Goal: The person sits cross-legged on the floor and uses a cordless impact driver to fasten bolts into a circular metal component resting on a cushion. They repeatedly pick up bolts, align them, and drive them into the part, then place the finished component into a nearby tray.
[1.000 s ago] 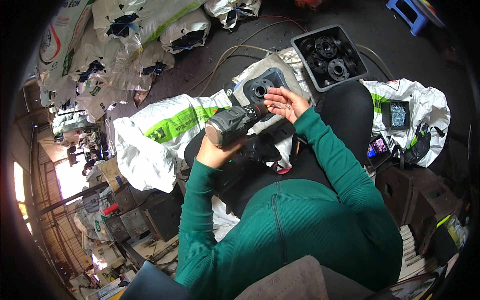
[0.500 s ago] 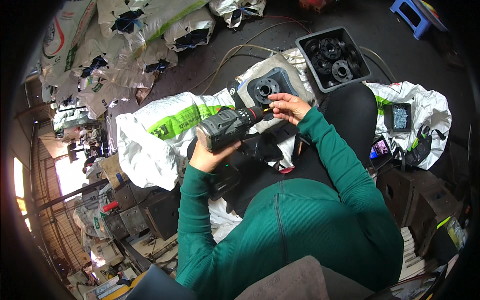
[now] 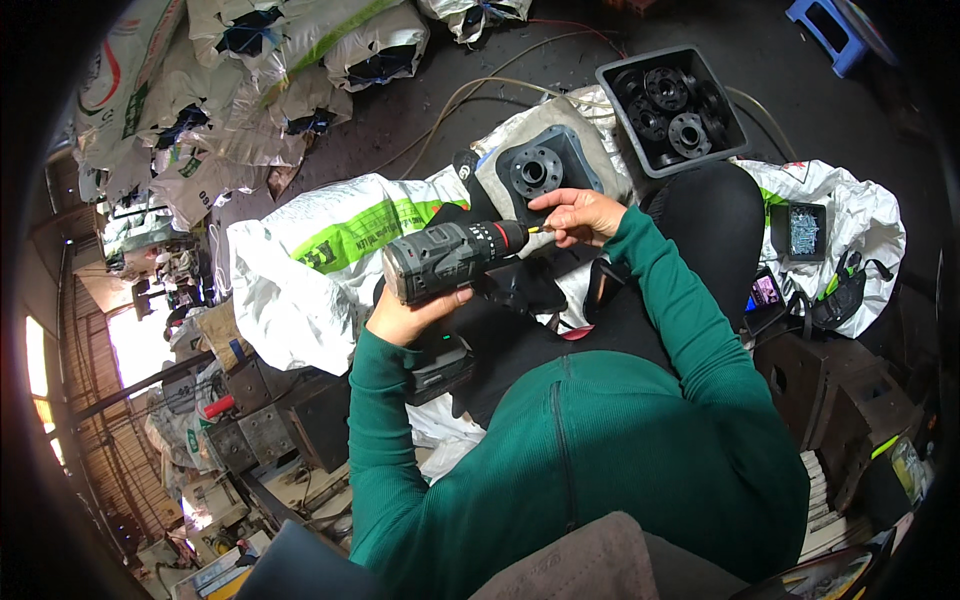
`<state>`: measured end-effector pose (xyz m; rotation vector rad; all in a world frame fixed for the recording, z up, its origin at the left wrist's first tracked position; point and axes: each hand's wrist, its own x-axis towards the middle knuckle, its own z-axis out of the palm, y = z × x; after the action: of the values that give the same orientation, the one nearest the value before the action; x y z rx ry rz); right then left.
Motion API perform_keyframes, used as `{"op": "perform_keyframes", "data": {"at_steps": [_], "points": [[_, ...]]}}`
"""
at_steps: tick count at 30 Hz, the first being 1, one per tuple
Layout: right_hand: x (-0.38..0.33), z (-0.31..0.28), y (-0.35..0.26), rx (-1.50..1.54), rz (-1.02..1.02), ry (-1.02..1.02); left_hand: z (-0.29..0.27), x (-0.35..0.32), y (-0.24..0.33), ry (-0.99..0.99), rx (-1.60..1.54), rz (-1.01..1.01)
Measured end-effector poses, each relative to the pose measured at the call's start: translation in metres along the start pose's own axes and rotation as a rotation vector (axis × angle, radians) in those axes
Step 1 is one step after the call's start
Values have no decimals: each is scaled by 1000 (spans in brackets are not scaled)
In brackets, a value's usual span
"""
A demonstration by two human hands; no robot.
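Note:
My left hand (image 3: 398, 318) grips a dark grey cordless drill (image 3: 440, 258), held level with its chuck toward the right. A yellow-banded bit (image 3: 536, 229) sticks out of the chuck. At the bit's tip, my right hand (image 3: 588, 214) has its fingers pinched together; whatever small thing they hold is hidden. Just beyond the right hand, a black round flanged part (image 3: 536, 170) with a centre bore and holes around it sits on a grey, roughly square base (image 3: 578, 158) over a pale cushion-like pad (image 3: 490, 190).
A grey bin (image 3: 700, 160) of black flanged parts stands at the far right. Right of my knee, a small dark tray (image 3: 803, 232) holds screws on a white sack (image 3: 878, 215), near a lit phone (image 3: 764, 291). Stuffed sacks (image 3: 240, 130) pile up far left; a hose (image 3: 455, 100) crosses the floor.
The drill and my left hand have shifted slightly left and down, and the drill lies more level. My right hand has moved slightly right, its fingers still at the bit's tip.

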<state>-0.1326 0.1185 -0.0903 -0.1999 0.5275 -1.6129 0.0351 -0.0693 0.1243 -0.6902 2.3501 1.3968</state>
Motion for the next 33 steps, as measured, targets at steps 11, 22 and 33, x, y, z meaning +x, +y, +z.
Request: {"op": "perform_keyframes", "data": {"at_steps": [11,22,33], "points": [[6,-12,5,-6,168,30,4,6,-13,-27,194,128],[25,-31,17,22,32,455,-2,30,-15,45,197,226],[66,-76,38,-294,-156,992,-1,142,-31,62,265,138]]}}
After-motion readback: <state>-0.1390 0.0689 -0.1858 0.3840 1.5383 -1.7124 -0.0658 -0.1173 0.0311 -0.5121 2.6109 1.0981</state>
